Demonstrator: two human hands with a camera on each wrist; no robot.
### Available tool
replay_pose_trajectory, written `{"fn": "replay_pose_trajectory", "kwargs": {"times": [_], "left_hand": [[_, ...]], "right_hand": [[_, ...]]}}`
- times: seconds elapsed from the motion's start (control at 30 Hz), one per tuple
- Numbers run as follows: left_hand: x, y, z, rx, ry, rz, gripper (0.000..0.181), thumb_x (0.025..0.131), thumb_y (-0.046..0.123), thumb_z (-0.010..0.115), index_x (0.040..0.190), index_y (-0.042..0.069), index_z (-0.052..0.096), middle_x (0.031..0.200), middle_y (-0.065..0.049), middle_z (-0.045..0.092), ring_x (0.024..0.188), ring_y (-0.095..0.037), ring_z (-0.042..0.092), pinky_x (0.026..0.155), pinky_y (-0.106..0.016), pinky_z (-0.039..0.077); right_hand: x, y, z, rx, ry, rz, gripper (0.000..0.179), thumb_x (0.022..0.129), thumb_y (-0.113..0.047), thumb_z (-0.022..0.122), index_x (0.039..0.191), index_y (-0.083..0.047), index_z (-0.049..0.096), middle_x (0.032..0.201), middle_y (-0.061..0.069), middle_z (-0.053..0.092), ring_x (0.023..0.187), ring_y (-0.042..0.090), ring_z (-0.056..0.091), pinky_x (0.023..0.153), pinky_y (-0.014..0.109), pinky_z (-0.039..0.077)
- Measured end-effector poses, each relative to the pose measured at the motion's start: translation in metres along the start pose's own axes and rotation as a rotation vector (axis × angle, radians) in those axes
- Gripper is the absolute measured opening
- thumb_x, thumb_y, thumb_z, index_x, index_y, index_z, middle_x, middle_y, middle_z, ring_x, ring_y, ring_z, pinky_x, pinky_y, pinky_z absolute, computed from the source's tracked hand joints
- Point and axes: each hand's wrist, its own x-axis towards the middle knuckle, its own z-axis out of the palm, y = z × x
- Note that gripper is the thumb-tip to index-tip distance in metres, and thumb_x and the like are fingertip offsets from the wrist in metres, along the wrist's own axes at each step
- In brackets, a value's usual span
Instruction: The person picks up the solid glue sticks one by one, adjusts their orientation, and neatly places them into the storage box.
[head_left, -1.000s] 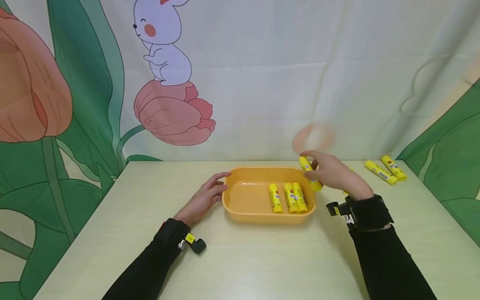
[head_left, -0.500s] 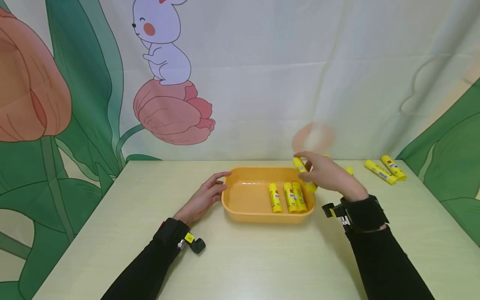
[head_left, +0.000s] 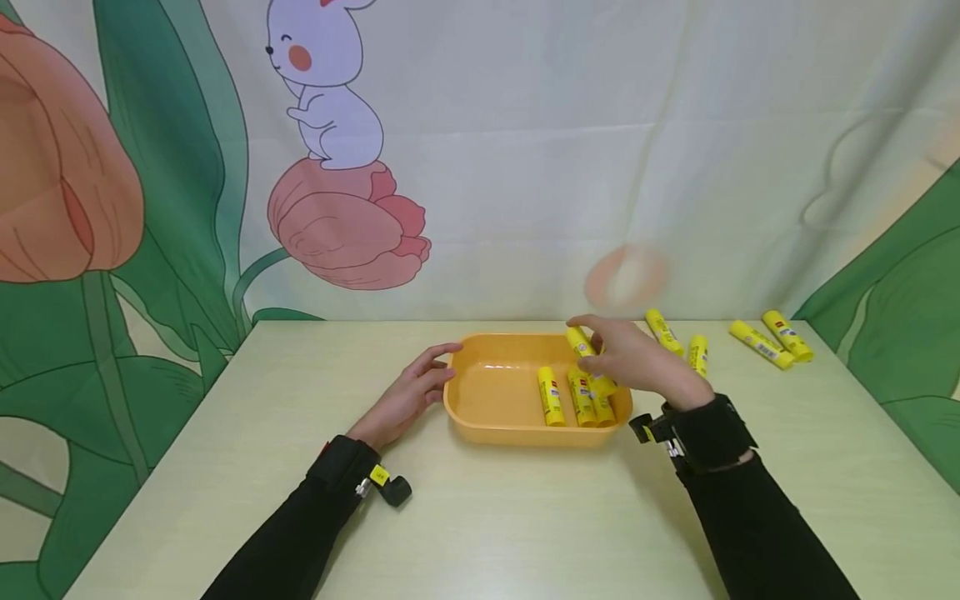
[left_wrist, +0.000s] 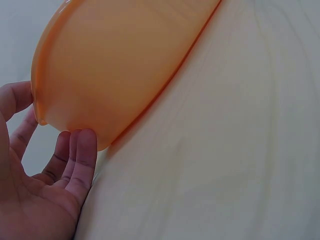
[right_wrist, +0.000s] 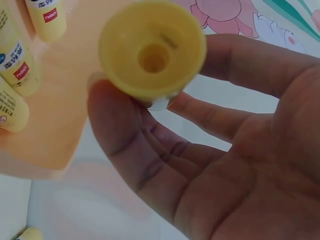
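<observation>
In the head view a yellow glue stick [head_left: 581, 342] is tilted over the right part of the orange tray [head_left: 487, 433], pinched between the thumb and fingers of my right hand [head_left: 637, 358]. Its round, hollow end [right_wrist: 152, 57] faces the right wrist camera. Inside the tray lie a glue stick [head_left: 551, 397] by itself and two more side by side, one [head_left: 581, 398] partly hidden behind the held one. My left hand [head_left: 408, 396] rests at the tray's left end. Its fingers touch the rim and outer wall of the tray [left_wrist: 115, 65], without wrapping round it.
Several glue sticks lie on the table [head_left: 510, 517] right of the tray: one [head_left: 663, 332] near the back edge, another [head_left: 698, 355] beside my right wrist, and a pair [head_left: 761, 344] farther right. A printed curtain [head_left: 510, 167] hangs behind the table.
My right hand has carried the glue stick leftward and slightly down, from the tray's right rim to over its inside. Glue sticks behind the hand have come into view. The left hand has stayed still.
</observation>
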Motion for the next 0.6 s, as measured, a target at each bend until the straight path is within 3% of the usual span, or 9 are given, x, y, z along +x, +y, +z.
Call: {"fn": "replay_pose_trajectory", "kwargs": {"times": [0.3, 0.47, 0.6], "left_hand": [[0.0, 0.0, 0.001, -0.004, 0.0, 0.004, 0.044, 0.11, 0.022, 0.052, 0.154, 0.021, 0.045, 0.137, -0.018, 0.044, 0.119, -0.031, 0.053, 0.097, -0.027, 0.053], [-0.001, -0.001, 0.001, 0.001, 0.001, -0.009, 0.045, 0.11, 0.024, 0.052, 0.155, 0.021, 0.045, 0.138, -0.019, 0.043, 0.119, -0.031, 0.053, 0.098, -0.027, 0.052], [0.0, -0.001, 0.0, 0.004, 0.002, -0.006, 0.045, 0.11, 0.025, 0.053, 0.154, 0.023, 0.045, 0.139, -0.018, 0.043, 0.12, -0.031, 0.053, 0.098, -0.027, 0.052]], "right_hand": [[0.006, 0.002, 0.005, 0.0, -0.024, 0.037, 0.061, 0.1, -0.011, 0.067, 0.155, -0.004, 0.042, 0.115, 0.021, 0.061, 0.09, 0.029, 0.058, 0.071, 0.033, 0.053], [0.013, 0.0, 0.004, -0.015, -0.061, 0.033, 0.058, 0.099, -0.007, 0.066, 0.152, -0.001, 0.044, 0.101, 0.016, 0.06, 0.074, 0.023, 0.056, 0.064, 0.031, 0.051], [0.022, -0.008, 0.002, -0.021, -0.137, 0.055, 0.057, 0.1, -0.008, 0.066, 0.151, 0.0, 0.042, 0.095, 0.014, 0.057, 0.066, 0.021, 0.054, 0.063, 0.032, 0.052]]}}
